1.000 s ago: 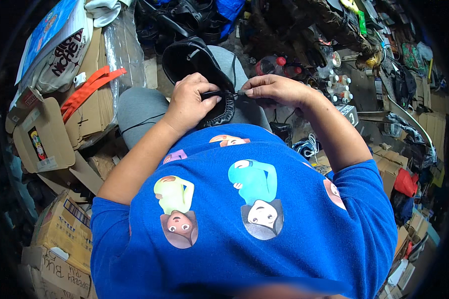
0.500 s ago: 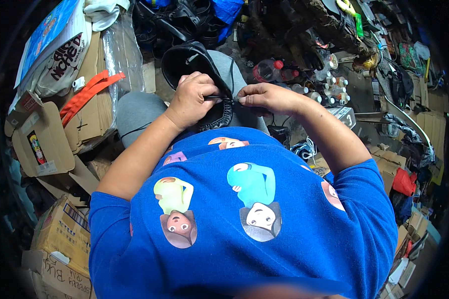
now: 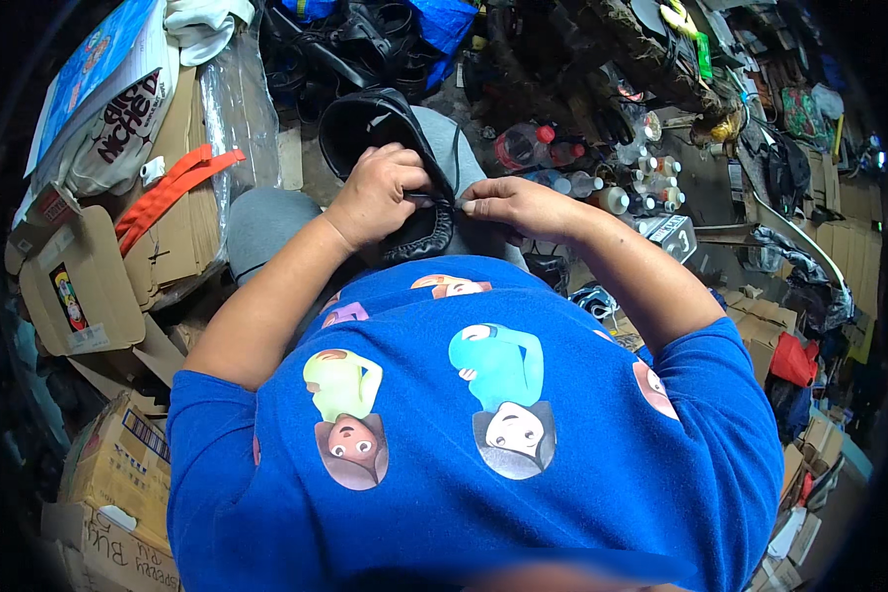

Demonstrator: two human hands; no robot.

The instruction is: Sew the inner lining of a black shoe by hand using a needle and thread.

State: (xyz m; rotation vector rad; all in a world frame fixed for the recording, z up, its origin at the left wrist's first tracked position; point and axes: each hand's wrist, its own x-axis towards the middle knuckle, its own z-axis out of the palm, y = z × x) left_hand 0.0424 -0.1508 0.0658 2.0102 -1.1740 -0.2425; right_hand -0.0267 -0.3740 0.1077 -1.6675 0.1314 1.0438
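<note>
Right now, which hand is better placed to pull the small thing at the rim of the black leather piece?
Probably the right hand: its fingertips pinch at the rim of the black leather piece, beside the left hand, which lies over the gathered edge and steadies it on the lap.

You sit in a crowded workshop, its floor (image 3: 306, 168) barely showing between heaps. To your left, flattened cardboard boxes (image 3: 89, 286) pile up beside an orange strap (image 3: 173, 187) and a clear plastic sheet (image 3: 237, 99). Ahead, plastic bottles (image 3: 602, 178) cluster on the ground near dark tangled gear (image 3: 365, 39). More cartons (image 3: 809, 335) stack at your right, under dim, uneven light.
</note>
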